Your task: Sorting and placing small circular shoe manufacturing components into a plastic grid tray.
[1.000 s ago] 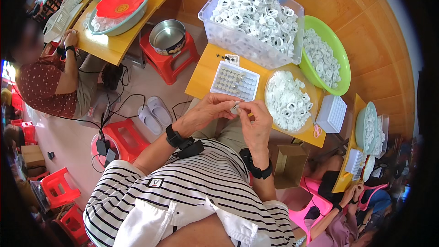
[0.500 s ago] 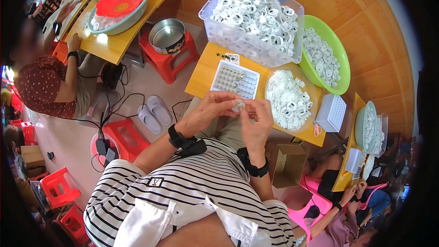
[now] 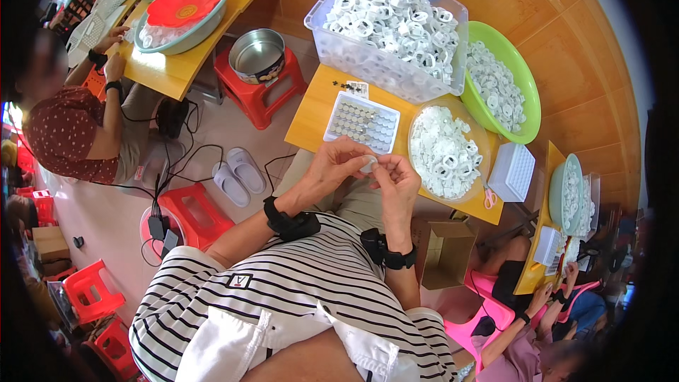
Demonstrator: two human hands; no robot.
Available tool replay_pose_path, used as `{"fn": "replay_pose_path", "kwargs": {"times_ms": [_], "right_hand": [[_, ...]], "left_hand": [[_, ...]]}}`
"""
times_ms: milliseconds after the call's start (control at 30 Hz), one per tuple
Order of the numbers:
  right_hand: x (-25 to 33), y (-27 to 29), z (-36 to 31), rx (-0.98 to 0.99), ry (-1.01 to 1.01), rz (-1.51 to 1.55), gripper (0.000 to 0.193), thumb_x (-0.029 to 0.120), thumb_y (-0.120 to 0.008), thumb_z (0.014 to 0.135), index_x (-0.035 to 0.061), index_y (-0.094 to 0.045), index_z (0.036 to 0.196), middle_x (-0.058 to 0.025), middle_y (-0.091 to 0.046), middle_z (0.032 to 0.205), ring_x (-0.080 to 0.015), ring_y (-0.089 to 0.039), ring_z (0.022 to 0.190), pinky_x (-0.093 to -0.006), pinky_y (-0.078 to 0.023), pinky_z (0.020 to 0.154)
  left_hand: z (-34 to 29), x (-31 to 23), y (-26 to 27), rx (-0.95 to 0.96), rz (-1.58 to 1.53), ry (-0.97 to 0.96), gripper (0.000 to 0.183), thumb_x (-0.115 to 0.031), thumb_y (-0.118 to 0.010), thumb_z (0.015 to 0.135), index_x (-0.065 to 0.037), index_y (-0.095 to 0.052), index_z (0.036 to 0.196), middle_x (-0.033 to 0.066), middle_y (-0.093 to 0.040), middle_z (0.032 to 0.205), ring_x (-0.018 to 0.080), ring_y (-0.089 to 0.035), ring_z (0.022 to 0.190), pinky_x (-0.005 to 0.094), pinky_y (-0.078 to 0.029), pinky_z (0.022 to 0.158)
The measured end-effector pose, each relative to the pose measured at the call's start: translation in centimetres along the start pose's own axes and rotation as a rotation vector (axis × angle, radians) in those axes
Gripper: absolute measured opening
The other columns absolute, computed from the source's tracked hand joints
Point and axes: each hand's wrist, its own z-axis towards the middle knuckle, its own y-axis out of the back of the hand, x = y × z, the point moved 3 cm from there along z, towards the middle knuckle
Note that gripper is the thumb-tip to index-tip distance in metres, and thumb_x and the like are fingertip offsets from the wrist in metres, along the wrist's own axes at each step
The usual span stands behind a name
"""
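Observation:
A small round white plastic part (image 3: 368, 163) is pinched between my two hands, over my lap at the table's near edge. My left hand (image 3: 338, 166) grips its left side with thumb and fingers. On the other side, my right hand (image 3: 396, 175) holds it with thumb and forefinger. Fingers partly cover the part, so its details are hidden. Just beyond my hands lies a white tray (image 3: 387, 110) with rows of small round silvery pieces. To its right, a clear round tub (image 3: 482, 143) is heaped with white plastic parts.
A large clear bin (image 3: 385, 71) of white ring-shaped parts stands at the back, beside a green basin (image 3: 532, 99). Pink scissors (image 3: 489, 199) and a white grid-topped box (image 3: 512, 173) sit at the right. Co-workers sit left and lower right. A red stool (image 3: 260, 95) holds a tin.
My hands stay almost in place, still holding the white part, with slight finger shifts. The co-worker at left has brought a second hand onto that table's edge.

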Motion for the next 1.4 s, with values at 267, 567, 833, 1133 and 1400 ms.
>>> {"fn": "replay_pose_path", "kwargs": {"times_ms": [267, 567, 833, 1133, 1400], "right_hand": [[-0.5, 0.0, 0.2, 0.041, -0.11, 0.19, 0.004, 0.002, -0.059, 0.077, 0.0007, -0.057, 0.079, -0.0016, -0.058, 0.07, -0.0052, -0.053, 0.06, -0.0178, -0.043, 0.048], [-0.1, -0.7, 0.0, 0.06, -0.052, 0.22, 0.003, -0.002, -0.057, 0.077, -0.0003, -0.054, 0.078, -0.0054, -0.059, 0.07, -0.0085, -0.057, 0.058, -0.0199, -0.047, 0.05], [0.0, -1.2, -0.4, 0.033, -0.031, 0.261, 0.005, -0.003, -0.055, 0.075, 0.001, -0.053, 0.077, -0.0043, -0.056, 0.071, -0.0102, -0.055, 0.056, -0.0216, -0.048, 0.052], [-0.2, -1.4, -0.6, -0.014, 0.05, 0.184, 0.006, -0.005, -0.056, 0.078, -0.0014, -0.051, 0.077, -0.0068, -0.059, 0.069, -0.0102, -0.058, 0.059, -0.0207, -0.049, 0.054], [-0.8, -0.7, -0.1, -0.063, 0.034, 0.268, 0.01, -0.007, -0.056, 0.079, -0.0019, -0.056, 0.087, -0.005, -0.058, 0.075, -0.0097, -0.057, 0.061, -0.0218, -0.05, 0.055]], "left_hand": [[0.0, -0.4, -0.2, -0.001, 0.053, -0.011, 0.016, -0.01, -0.062, 0.083, 0.0, -0.065, 0.094, 0.0018, -0.054, 0.083, 0.0093, -0.057, 0.074, 0.0222, -0.049, 0.067], [0.2, -0.4, 0.2, -0.017, 0.086, -0.048, 0.014, -0.007, -0.062, 0.08, 0.003, -0.065, 0.089, 0.0022, -0.046, 0.086, 0.0105, -0.057, 0.076, 0.0223, -0.051, 0.062], [-0.4, -0.9, 0.1, 0.015, 0.021, -0.014, 0.014, -0.009, -0.062, 0.081, 0.002, -0.065, 0.089, 0.0014, -0.05, 0.085, 0.0095, -0.057, 0.075, 0.0224, -0.049, 0.065], [-0.5, -1.0, 0.3, 0.026, -0.029, -0.005, 0.015, -0.007, -0.06, 0.082, 0.001, -0.064, 0.093, 0.0038, -0.059, 0.085, 0.0092, -0.058, 0.074, 0.0211, -0.047, 0.069], [-0.4, -0.4, 0.3, 0.105, -0.078, -0.007, 0.028, 0.001, -0.057, 0.082, 0.002, -0.057, 0.11, 0.0053, -0.057, 0.094, 0.0143, -0.061, 0.088, 0.0244, -0.048, 0.076]]}}
